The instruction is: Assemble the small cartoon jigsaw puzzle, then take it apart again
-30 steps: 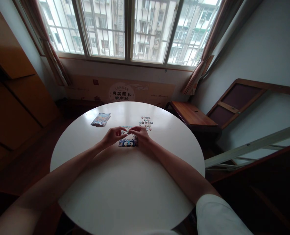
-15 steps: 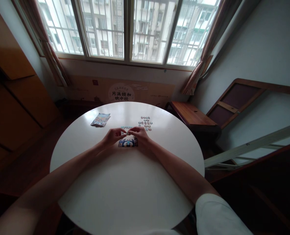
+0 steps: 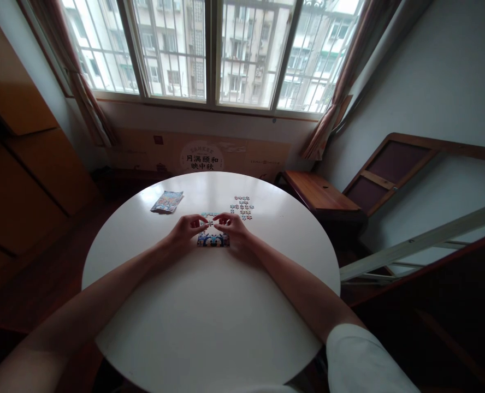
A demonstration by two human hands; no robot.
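A partly joined jigsaw puzzle lies on the white round table, its dark blue picture strip towards me. My left hand is over its left side, thumb and forefinger closed on a small puzzle piece. Opposite it, my right hand is over the right side with thumb and forefinger apart and nothing between them. Both hands hide parts of the puzzle frame. Several loose puzzle pieces lie in rows beyond my right hand.
A colourful printed packet or sheet lies on the table at the far left. Beyond the table's right edge stands a wooden bench. A barred window is behind the table, and orange cabinets are on the left.
My right thumb and forefinger have let go of the puzzle piece and drawn slightly apart to the right. The piece stays at my left fingertips. The view has shifted slightly.
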